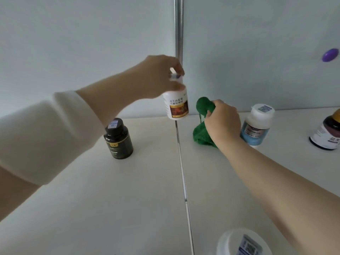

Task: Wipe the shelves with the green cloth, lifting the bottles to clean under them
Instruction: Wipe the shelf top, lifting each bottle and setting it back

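My left hand (161, 74) grips the cap of a white bottle (177, 104) with a red and gold label and holds it in the air above the back of the white shelf (147, 181), near the metal seam. My right hand (222, 122) is closed on the bunched green cloth (202, 135), which presses on the shelf just right of the seam, beside the lifted bottle. Part of the cloth sticks up above my fingers.
A black bottle (118, 138) stands left of the seam. A blue-labelled white bottle (257, 125) stands just right of my right hand, a dark bottle (327, 133) at the right edge. A white cap (241, 242) shows at the bottom. A purple knob (330, 55) is on the wall.
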Tool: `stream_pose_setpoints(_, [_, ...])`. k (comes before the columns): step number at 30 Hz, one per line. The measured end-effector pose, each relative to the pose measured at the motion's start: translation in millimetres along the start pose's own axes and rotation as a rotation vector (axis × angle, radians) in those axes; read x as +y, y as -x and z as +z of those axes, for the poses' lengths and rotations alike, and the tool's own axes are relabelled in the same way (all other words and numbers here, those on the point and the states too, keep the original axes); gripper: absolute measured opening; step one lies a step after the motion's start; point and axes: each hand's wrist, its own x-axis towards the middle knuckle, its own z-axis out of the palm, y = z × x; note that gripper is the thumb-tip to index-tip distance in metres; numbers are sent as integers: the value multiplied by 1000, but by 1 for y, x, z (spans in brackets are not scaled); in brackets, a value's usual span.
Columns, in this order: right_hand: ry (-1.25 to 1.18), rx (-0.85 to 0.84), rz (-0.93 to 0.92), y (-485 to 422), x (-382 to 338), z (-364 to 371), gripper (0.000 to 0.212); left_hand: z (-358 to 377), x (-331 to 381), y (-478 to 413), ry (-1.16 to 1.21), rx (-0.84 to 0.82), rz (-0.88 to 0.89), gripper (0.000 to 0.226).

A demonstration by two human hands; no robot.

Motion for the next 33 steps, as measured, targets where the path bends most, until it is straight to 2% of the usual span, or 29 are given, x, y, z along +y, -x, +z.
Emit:
stream_pose_setpoints(5, [-30, -347, -228, 2, 3, 31, 42, -16, -9, 8, 21, 86, -11, 33])
stream_pose_setpoints(9, [-245, -655, -413, 41, -1, 11, 39, -13, -12, 8, 37, 108, -12, 33])
stream_pose_setpoints(13, [-307, -884, -445, 67, 12, -19, 34, -5, -10, 3, 74, 87, 13, 33])
stream_pose_setpoints(15, [-327, -855, -439, 63, 17, -29, 33, 0, -7, 1, 82, 74, 32, 33])
stream_pose_setpoints(18, [-404, -564, -378, 44, 16, -23, 36, 9, -3, -3, 67, 58, 57, 34])
stream_pose_setpoints(20, [-320, -465, -374, 36, 13, -11, 39, 18, 0, -6, 55, 43, 67, 35])
stream_pose_setpoints(23, [-205, -624, -418, 41, 16, -2, 42, 35, 4, -10, 46, -8, 65, 35])
stream_pose_setpoints(26, [-246, -761, -407, 59, 27, -20, 40, 54, 7, -12, 29, -42, 75, 36])
stream_pose_setpoints(33, [-323, -839, -374, 99, 56, -62, 37, 89, 25, -16, -7, -120, 147, 37])
